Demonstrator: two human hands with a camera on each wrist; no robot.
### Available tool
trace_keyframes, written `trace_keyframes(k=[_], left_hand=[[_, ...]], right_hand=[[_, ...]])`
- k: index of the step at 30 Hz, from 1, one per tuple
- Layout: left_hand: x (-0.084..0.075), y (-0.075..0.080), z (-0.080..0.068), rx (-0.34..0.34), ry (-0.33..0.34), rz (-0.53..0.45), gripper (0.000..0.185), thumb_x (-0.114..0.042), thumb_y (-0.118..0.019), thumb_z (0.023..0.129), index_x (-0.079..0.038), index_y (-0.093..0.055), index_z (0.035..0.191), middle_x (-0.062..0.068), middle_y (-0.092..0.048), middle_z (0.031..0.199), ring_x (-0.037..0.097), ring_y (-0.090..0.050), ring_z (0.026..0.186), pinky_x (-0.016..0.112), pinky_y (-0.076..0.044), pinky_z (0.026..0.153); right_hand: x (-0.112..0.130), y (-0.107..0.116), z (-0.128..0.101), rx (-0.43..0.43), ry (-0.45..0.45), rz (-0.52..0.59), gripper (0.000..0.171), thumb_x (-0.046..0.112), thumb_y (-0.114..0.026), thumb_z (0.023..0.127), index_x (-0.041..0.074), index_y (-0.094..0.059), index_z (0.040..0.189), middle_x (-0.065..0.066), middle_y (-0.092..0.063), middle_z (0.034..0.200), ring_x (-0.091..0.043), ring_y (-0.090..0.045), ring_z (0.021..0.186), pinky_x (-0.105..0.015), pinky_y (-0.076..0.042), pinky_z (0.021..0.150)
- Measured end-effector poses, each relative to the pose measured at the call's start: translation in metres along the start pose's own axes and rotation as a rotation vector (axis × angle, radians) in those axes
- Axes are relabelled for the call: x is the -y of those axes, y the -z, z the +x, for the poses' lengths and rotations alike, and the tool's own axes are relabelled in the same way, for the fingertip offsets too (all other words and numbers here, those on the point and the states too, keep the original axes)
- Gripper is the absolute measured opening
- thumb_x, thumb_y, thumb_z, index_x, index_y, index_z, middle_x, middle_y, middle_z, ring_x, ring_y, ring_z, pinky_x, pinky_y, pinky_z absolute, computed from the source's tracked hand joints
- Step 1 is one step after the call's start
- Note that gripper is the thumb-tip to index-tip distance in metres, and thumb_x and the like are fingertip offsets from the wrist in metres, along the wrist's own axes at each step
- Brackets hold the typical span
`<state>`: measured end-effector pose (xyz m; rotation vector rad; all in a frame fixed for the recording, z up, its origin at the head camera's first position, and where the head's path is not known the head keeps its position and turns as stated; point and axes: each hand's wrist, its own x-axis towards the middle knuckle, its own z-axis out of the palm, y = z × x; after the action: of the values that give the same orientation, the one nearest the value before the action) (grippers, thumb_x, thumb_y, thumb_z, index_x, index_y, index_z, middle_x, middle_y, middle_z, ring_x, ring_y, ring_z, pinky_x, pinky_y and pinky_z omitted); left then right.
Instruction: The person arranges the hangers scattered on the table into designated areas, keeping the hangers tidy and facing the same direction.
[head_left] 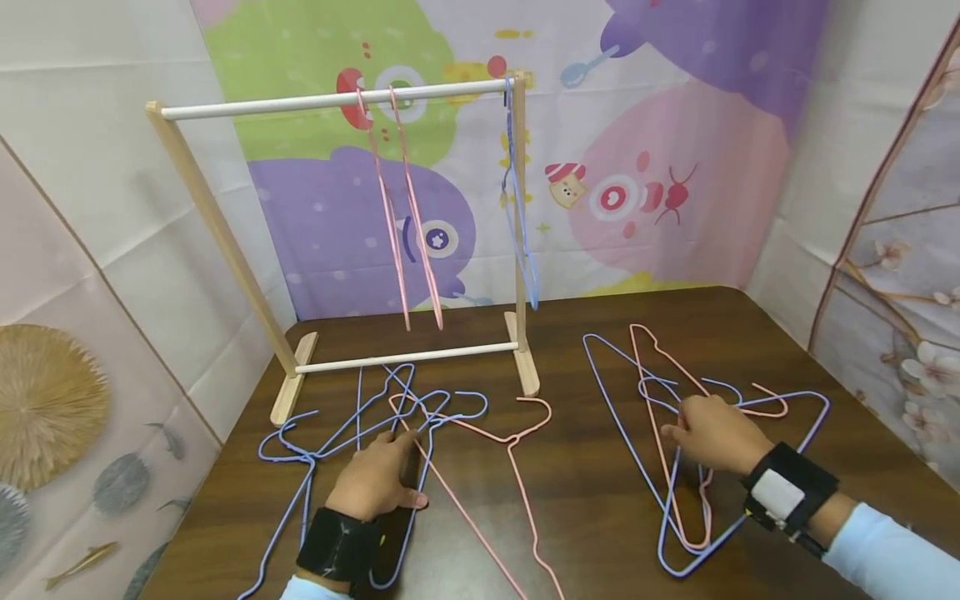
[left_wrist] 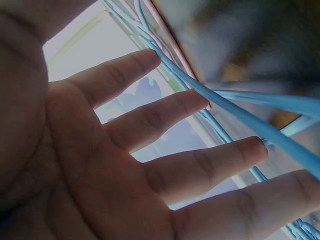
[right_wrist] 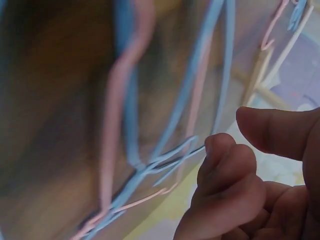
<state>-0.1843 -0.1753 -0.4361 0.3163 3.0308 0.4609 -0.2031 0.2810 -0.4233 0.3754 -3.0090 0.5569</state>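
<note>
Blue hangers [head_left: 352, 433] lie tangled at lower left of the head view, and we see our left hand [head_left: 375, 483] flat on them, fingers [left_wrist: 165, 112] spread straight in the left wrist view. Lower right, our right hand [head_left: 712, 433] curls over the mixed hangers [head_left: 675, 500]; whether it grips, we cannot tell.

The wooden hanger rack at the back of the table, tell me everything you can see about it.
The rack is a small stand of pale wood: two slanted side posts on flat feet, joined by a white top rail and a white lower rail. It stands upright on the dark brown table, near the patterned backdrop. Two pink hangers hang near the rail's middle, blue hangers at one end. Neither hand touches it.
</note>
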Motion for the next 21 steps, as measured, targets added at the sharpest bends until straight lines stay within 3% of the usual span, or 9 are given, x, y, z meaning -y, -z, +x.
trace_keyframes(k=[9,15,21], left_hand=[[0.000,0.000,0.001,0.011,0.014,-0.005,0.096,-0.034,-0.099,0.061,-0.005,-0.057,0.143,0.032,-0.055,0.138,0.058,-0.059,0.113,0.068,-0.051,0.091],[-0.001,0.001,0.001,0.008,0.014,0.000,0.097,-0.035,-0.099,0.060,-0.005,-0.057,0.142,0.032,-0.055,0.137,0.058,-0.059,0.113,0.068,-0.050,0.091],[0.000,0.000,0.000,0.001,0.008,0.000,0.097,-0.036,-0.099,0.060,-0.006,-0.057,0.142,0.031,-0.056,0.136,0.058,-0.060,0.111,0.067,-0.052,0.089]], right_hand=[[-0.033,-0.005,-0.022,0.041,-0.045,0.007,0.044,0.027,-0.075,0.089,0.019,-0.049,0.055,0.009,-0.043,0.051,-0.010,-0.040,0.047,-0.029,-0.030,0.045],[-0.033,-0.013,-0.031,0.106,-0.096,-0.008,0.041,0.025,-0.078,0.086,0.017,-0.052,0.055,0.007,-0.045,0.053,-0.013,-0.044,0.050,-0.031,-0.033,0.047],[-0.032,-0.013,-0.036,0.139,-0.146,-0.037,0.040,0.026,-0.073,0.091,0.015,-0.053,0.059,0.003,-0.048,0.057,-0.017,-0.047,0.055,-0.034,-0.035,0.050]])
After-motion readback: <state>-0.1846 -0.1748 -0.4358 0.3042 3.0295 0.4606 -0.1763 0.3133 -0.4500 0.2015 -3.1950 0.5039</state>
